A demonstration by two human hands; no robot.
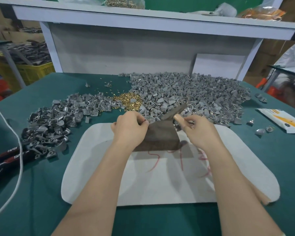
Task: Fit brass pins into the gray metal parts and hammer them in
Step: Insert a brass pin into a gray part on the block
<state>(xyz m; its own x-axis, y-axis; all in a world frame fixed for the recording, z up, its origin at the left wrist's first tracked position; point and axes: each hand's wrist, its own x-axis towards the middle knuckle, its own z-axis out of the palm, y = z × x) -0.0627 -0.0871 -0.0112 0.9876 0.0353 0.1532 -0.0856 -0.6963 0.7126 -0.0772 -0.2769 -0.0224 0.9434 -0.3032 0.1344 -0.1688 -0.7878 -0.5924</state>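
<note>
The left hand [129,128] is covering most of what it is holding: the fingers are curling tight and pinching a small gray part [151,118] at the far left corner of a dark block [160,136], and whether a pin is sitting in it cannot be made out. The right hand [199,132] is gripping the hammer [175,110] just below its dark head, which is hanging over the block's far right corner; the pale handle is disappearing into the fist. Both forearms are running out of view at the near edge. The loose gray metal parts [186,92] are lying in a broad heap at the far right of the table [41,193], dull, curved and shell-like, with a second heap [54,121] spreading at the left. The brass pins [126,101] are lying in a small bright mound between the two heaps, just beyond the hands. The block is resting on a white mat [160,181] bearing red scrawls. Black-handled pliers [7,157] and a white cord [20,150] are lying at the left edge, and a white and orange packet [279,121] at the right. A shelf [143,19] is overhanging the far side, its contents cut off.
</note>
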